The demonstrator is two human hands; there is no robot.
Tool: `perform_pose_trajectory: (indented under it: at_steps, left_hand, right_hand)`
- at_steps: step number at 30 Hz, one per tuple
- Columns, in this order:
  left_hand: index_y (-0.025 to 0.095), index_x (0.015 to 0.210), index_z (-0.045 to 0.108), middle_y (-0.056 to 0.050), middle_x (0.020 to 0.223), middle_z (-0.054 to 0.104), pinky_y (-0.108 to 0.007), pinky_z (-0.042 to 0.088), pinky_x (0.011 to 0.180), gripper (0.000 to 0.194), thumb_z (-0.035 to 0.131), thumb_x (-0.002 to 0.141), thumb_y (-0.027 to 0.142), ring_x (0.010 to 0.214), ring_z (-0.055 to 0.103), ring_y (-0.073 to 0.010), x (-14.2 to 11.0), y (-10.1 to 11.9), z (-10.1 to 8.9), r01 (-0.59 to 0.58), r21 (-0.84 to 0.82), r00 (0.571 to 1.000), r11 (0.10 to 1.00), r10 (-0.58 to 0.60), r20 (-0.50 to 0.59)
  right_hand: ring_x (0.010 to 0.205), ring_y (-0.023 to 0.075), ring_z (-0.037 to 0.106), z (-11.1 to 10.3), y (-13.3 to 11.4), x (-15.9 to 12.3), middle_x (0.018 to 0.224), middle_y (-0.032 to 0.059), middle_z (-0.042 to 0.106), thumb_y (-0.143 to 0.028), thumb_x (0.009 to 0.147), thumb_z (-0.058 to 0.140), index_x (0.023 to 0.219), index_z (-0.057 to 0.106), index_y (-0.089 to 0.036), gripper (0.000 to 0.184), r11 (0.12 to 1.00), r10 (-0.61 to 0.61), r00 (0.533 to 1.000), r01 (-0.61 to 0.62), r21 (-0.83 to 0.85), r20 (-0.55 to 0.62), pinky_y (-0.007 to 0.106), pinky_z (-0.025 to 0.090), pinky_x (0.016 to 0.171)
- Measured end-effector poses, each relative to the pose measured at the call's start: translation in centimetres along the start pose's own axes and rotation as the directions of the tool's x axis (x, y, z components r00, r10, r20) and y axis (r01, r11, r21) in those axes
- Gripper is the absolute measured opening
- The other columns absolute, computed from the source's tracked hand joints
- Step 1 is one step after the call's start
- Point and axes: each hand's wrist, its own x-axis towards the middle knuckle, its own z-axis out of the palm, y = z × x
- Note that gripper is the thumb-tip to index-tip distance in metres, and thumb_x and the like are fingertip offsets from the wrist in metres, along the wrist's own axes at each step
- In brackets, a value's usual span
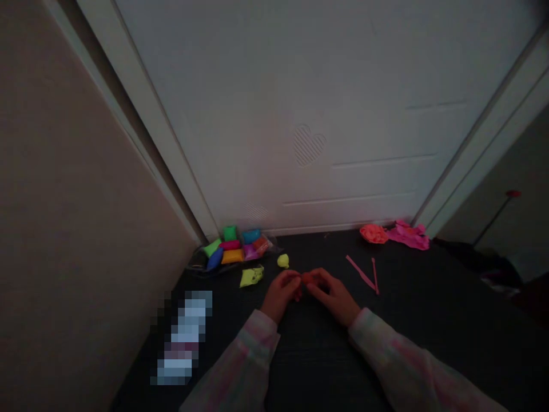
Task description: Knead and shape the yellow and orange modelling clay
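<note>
Over the middle of the dark table, my left hand (283,292) and my right hand (333,293) meet at the fingertips. Between them is a small orange-red lump of modelling clay (307,278), partly covered by the fingers. The right thumb and fingers pinch it from the right; the left fingers close on its left side. Just beyond the left hand sits a small yellow clay lump (283,261). A yellow clay packet (251,277) lies to its left. Two thin pink modelling tools (361,272) rest to the right of my right hand.
A clear bag with several coloured clay packets (231,255) lies at the back left. A coral rose-like clay piece (373,233) and a crumpled pink piece (408,236) lie at the back right. A blurred-out object (185,337) is at left. A white panel (266,114) rises behind the table.
</note>
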Motion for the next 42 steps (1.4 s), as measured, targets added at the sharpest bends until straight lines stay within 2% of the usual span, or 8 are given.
perform_pose_trajectory:
  at_steps: [3,9,15,19,26,35,38,42]
  left_hand:
    - [0.017,0.091,0.051,0.0,0.072,0.051,-0.02,0.033,0.049,0.031,0.052,0.063,0.029,0.051,0.043,-0.0049,-0.1,0.2,-0.3,-0.081,0.148,0.997,0.986,0.078,0.023]
    - [0.016,0.077,0.059,-0.003,0.083,0.056,-0.024,0.037,0.067,0.022,0.056,0.059,0.028,0.072,0.05,-0.0118,-0.4,1.0,-0.3,-0.161,0.301,0.981,0.94,0.184,-0.052]
    - [0.016,0.081,0.059,-0.003,0.082,0.061,-0.029,0.037,0.076,0.025,0.055,0.06,0.028,0.078,0.053,-0.0151,-0.8,1.3,-0.2,-0.095,0.258,0.993,0.961,0.11,-0.046]
    - [0.015,0.082,0.059,-0.003,0.083,0.062,-0.03,0.038,0.076,0.027,0.057,0.057,0.026,0.08,0.053,-0.0158,-0.8,1.2,-0.6,-0.061,0.267,0.996,0.962,0.077,-0.05]
    - [0.016,0.081,0.059,-0.002,0.077,0.063,-0.029,0.039,0.073,0.026,0.057,0.058,0.026,0.074,0.055,-0.0148,-0.7,1.0,-0.8,-0.062,0.319,0.998,0.946,0.067,-0.004]
    - [0.016,0.093,0.054,-0.004,0.078,0.062,-0.03,0.041,0.071,0.035,0.055,0.06,0.028,0.072,0.055,-0.0148,-0.8,0.8,-0.6,-0.107,0.404,0.989,0.909,0.138,-0.047]
    - [0.018,0.092,0.055,-0.003,0.084,0.061,-0.03,0.039,0.075,0.03,0.052,0.063,0.027,0.078,0.054,-0.0149,-0.9,0.6,-0.6,-0.207,0.497,0.969,0.843,0.246,-0.015]
    - [0.022,0.093,0.055,-0.002,0.09,0.059,-0.03,0.037,0.079,0.026,0.046,0.068,0.025,0.084,0.051,-0.0142,-1.1,0.5,-0.8,-0.367,0.677,0.916,0.638,0.375,0.143]
  right_hand:
    - [0.059,0.0098,0.046,-0.2,0.0,0.0,0.066,-0.0012,0.051,-0.038,0.072,0.04,0.089,0.047,-0.018,0.027,1.0,-0.018,0.998,0.018,0.011,0.06,0.022,0.035,0.055]
    - [0.061,0.0098,0.046,-0.4,-0.4,0.1,0.067,-0.0009,0.052,-0.036,0.073,0.04,0.095,0.048,-0.019,0.029,0.998,-0.033,0.998,0.036,-0.042,0.06,0.022,0.035,0.056]
    - [0.048,0.008,0.041,-0.4,-0.6,-0.1,0.053,-0.0035,0.045,-0.035,0.069,0.046,0.084,0.053,-0.019,0.024,0.992,-0.042,0.998,0.037,-0.118,-0.041,0.021,0.033,0.047]
    - [0.059,0.0103,0.046,-0.5,-0.4,0.0,0.065,0.0,0.05,-0.033,0.066,0.05,0.076,0.058,-0.02,0.018,0.993,-0.086,0.993,0.079,-0.087,-0.081,0.023,0.037,0.053]
    - [0.068,0.0114,0.053,-0.6,-0.1,0.4,0.071,0.0002,0.059,-0.03,0.065,0.052,0.073,0.057,-0.018,0.015,0.983,0.081,0.995,-0.089,0.162,0.055,0.025,0.04,0.065]
    - [0.067,0.0117,0.054,-0.6,-0.2,0.5,0.07,0.0002,0.061,-0.029,0.066,0.051,0.074,0.057,-0.017,0.016,0.982,0.091,0.995,-0.098,0.164,0.048,0.025,0.041,0.065]
    - [0.068,0.0122,0.054,-0.4,0.0,0.4,0.072,0.0008,0.06,-0.029,0.066,0.05,0.076,0.056,-0.017,0.017,0.995,0.07,0.997,-0.071,0.075,0.017,0.026,0.041,0.065]
    - [0.07,0.012,0.054,-0.4,0.2,0.3,0.075,0.0003,0.06,-0.027,0.067,0.049,0.078,0.057,-0.02,0.015,0.995,0.012,1.0,-0.014,-0.099,-0.015,0.025,0.041,0.065]
